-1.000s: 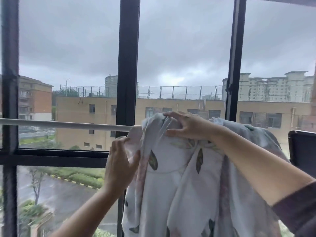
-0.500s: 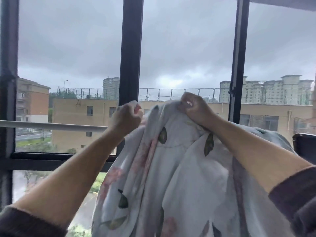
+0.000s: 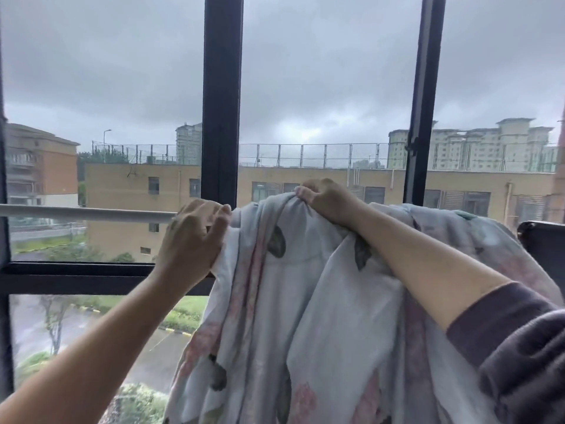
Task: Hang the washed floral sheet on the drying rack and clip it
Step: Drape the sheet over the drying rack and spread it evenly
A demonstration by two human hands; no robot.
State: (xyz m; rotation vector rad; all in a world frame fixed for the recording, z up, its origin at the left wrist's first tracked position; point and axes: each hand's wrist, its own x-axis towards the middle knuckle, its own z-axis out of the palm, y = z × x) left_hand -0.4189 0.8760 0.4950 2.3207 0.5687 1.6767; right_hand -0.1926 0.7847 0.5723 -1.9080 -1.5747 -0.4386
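The floral sheet (image 3: 318,316), pale with pink flowers and dark leaves, hangs bunched over the white rack bar (image 3: 88,213) in front of the window. My left hand (image 3: 192,240) is at the sheet's left edge where it meets the bar, fingers curled onto the cloth. A fold at the top of the bunch is pinched by my right hand (image 3: 327,201). To the right of my hands the sheet hides the bar. No clip is in view.
Black window frame posts (image 3: 221,102) stand just behind the bar, with glass and buildings beyond. A dark object (image 3: 544,240) sits at the right edge beside the sheet. The rack bar is bare to the left of my left hand.
Both hands lifted the bunched sheet up half a second ago; now they have come back down to bar level, and my left hand has loosened from a fist at the sheet's left edge.
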